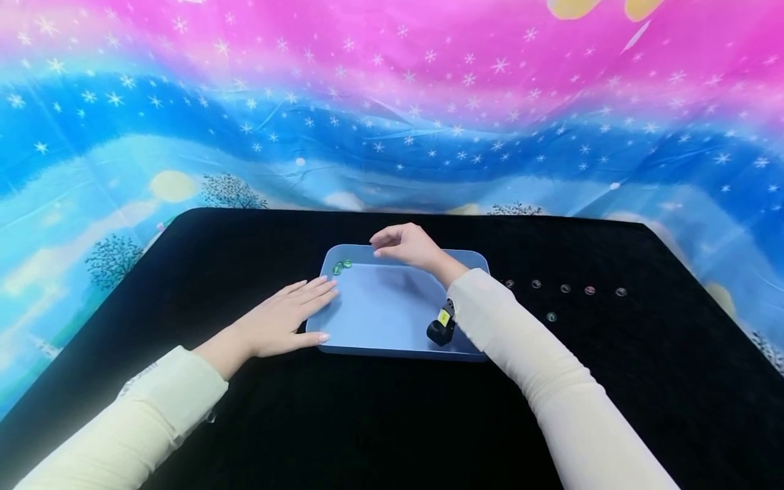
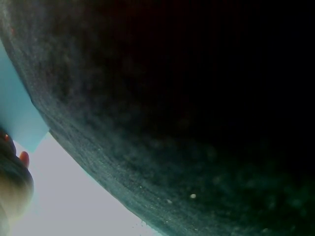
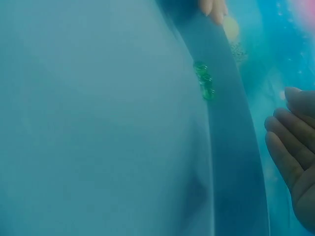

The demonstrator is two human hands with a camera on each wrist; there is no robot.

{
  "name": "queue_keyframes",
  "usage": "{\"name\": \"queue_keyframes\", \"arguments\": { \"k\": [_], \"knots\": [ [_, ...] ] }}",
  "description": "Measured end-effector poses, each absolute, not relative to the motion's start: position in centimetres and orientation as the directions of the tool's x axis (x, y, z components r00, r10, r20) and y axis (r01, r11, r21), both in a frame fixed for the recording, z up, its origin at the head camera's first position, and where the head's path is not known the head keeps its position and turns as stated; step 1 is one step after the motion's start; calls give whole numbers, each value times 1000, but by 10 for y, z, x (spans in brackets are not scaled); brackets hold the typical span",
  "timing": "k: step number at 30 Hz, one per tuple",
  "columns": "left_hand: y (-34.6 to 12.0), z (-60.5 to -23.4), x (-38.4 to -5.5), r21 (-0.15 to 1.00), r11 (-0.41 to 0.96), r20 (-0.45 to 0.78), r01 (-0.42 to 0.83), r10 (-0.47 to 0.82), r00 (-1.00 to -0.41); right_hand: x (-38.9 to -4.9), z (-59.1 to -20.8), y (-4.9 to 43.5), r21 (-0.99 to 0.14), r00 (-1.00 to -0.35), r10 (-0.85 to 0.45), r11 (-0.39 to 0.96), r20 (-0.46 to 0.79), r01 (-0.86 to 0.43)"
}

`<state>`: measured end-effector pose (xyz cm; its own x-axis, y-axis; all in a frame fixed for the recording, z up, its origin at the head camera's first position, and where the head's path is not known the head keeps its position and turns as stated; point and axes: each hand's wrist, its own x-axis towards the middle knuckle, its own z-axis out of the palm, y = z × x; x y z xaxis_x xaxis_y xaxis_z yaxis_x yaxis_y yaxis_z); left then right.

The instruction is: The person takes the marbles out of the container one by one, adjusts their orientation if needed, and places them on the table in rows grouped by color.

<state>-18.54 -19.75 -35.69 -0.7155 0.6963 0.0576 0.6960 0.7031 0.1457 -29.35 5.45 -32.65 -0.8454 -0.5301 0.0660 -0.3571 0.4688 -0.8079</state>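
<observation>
A shallow blue tray (image 1: 380,306) lies on the black table. Small green glass pieces (image 1: 341,267) sit together in its far left corner; the right wrist view shows these green pieces (image 3: 204,81) along the foot of the wall. My left hand (image 1: 278,323) rests at the tray's left side, its straight fingers over the rim and the thumb at the near left corner. Over the far rim is my right hand (image 1: 409,245), palm turned left and fingers loosely bent. Nothing shows in that palm (image 3: 305,167) in the right wrist view.
Right of the tray, several small round glass pieces (image 1: 565,288) lie in a row on the black cloth (image 1: 380,422), with a greenish piece (image 1: 552,317) nearer. A black wrist camera (image 1: 441,330) hangs under the right cuff. A printed backdrop (image 1: 392,122) stands behind the table.
</observation>
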Motion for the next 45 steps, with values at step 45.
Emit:
{"name": "queue_keyframes", "arguments": {
  "k": [45],
  "knots": [
    [-200, -357, -189, 175, 678, 64, 714, 716, -695, -294, -343, -9, -165, -762, -647, 756, -32, -634]
  ]
}}
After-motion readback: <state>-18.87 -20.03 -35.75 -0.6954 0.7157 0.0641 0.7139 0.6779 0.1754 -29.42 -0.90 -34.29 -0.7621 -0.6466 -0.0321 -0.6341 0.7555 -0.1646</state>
